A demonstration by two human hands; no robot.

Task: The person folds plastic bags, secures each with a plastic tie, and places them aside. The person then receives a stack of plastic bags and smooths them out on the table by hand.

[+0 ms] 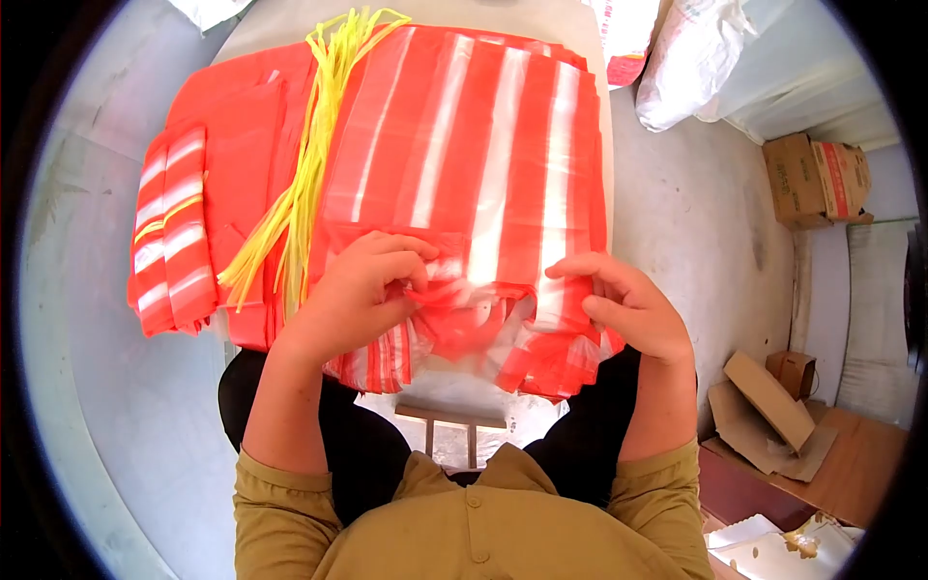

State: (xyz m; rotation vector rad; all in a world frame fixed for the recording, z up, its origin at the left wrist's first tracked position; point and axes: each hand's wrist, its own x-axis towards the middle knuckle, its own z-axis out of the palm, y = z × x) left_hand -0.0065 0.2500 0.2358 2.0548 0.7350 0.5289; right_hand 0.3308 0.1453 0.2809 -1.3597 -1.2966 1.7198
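A thick stack of red plastic bags with white stripes [507, 145] lies flat in front of me, its handle ends hanging toward my lap. My left hand [358, 295] is closed at the near edge, its fingers curled on the film of a red plastic bag [459, 314]. To the right, my right hand [633, 304] hovers by the other handle side, thumb and forefinger apart, with nothing visible between them. Yellow plastic strips [324, 135] lie lengthwise along the stack's left side. Farther left rests a folded striped bundle [174, 256] with a yellow strip around it.
More red plastic [227, 126] lies under the bundle. The pale tabletop [280, 24] shows at the back. On the right are a white sack [691, 63], a cardboard box [807, 179] and flattened cardboard [773, 416] on a brown surface. A stool-like frame [449, 420] shows below the table.
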